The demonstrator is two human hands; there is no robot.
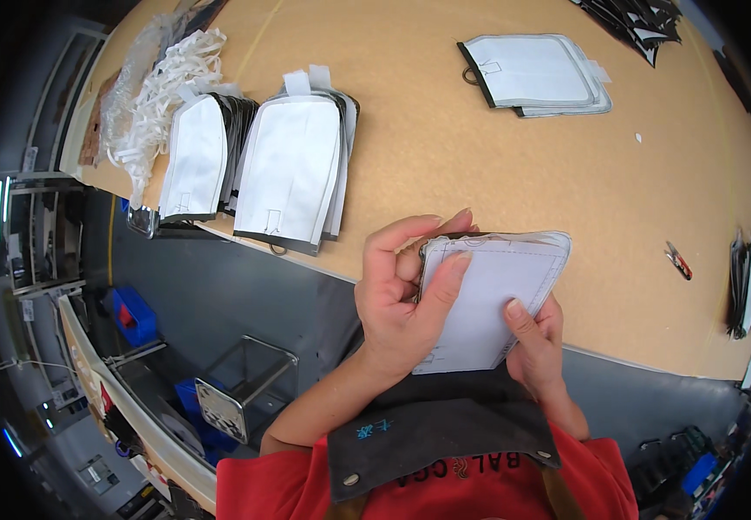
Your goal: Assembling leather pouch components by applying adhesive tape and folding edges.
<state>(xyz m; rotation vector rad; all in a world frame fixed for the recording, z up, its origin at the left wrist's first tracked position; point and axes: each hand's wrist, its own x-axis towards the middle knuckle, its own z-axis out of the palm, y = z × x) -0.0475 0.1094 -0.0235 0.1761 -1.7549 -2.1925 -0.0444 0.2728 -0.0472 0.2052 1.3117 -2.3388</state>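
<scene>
Close to my body, in front of the table edge, I hold a white stitched panel (493, 295) with rounded corners, a seam line along its border and a thin dark edge. My left hand (406, 290) grips its left side, thumb flat on the white face and fingers behind. On the lower right edge, my right hand (538, 342) pinches it between thumb and fingers. How many layers lie between my hands is hard to make out, and the back of the panel is hidden.
Two stacks of similar panels, a narrower stack (198, 156) and a wider stack (289, 169), sit at the left. Farther right lies another small panel pile (536, 74). Red-handled thread snips (677, 261), dark pieces (744, 286) and white strips (172, 91) rest on the brown table (479, 165).
</scene>
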